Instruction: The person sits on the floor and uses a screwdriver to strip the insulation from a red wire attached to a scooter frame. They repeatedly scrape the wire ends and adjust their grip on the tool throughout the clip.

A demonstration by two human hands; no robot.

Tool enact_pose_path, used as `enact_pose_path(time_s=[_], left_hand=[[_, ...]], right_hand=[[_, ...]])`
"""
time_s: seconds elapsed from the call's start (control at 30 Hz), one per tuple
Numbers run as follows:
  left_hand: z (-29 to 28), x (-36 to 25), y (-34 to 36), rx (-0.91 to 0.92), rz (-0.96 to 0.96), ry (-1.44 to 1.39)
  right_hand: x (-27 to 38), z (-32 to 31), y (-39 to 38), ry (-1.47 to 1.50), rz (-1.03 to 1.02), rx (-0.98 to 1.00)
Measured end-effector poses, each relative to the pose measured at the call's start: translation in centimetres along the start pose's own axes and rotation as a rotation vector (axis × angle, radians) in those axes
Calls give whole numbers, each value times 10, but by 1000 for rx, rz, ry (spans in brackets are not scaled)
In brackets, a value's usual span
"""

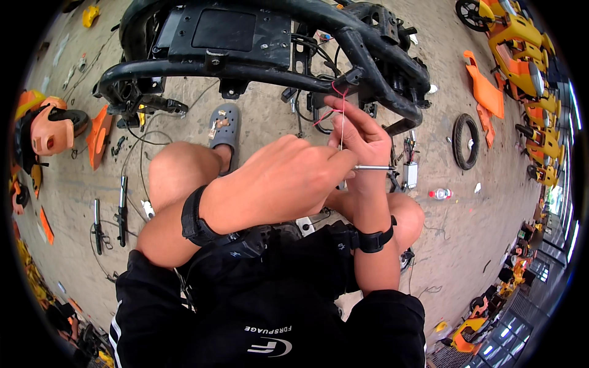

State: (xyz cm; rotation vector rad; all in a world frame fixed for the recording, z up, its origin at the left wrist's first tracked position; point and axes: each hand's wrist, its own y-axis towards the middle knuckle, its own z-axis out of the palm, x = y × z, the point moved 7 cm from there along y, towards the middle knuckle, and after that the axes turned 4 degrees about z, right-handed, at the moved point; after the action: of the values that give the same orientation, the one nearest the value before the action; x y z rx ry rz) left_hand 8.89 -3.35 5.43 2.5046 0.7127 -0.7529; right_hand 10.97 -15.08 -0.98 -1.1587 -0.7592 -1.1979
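Pinkish-red thin wire (335,111) looks pinched in the right fingers (362,122), left fingers (339,161) clamping a slim silver metal rod (375,167): wire-handling, I'd guess, needing steadiness next.

The left hand (300,175) holds a slender silver metal rod (375,167), and the right hand (367,136) touches a thin red wire (337,111).

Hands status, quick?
Left hand: closed, holding a slim metal rod.
Right hand: fingers curled at the thin red wire; grip can't be told.
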Motion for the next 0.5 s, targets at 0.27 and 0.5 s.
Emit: enact_pose_path(time_s=[0.27, 0.5], left_hand=[[-2, -1, 1, -19, 5, 5], [-3, -1, -1, -45, 10, -18]], right_hand=[[-20, 8, 1, 243, 100, 67], [-33, 11, 2, 344, 168, 122]])
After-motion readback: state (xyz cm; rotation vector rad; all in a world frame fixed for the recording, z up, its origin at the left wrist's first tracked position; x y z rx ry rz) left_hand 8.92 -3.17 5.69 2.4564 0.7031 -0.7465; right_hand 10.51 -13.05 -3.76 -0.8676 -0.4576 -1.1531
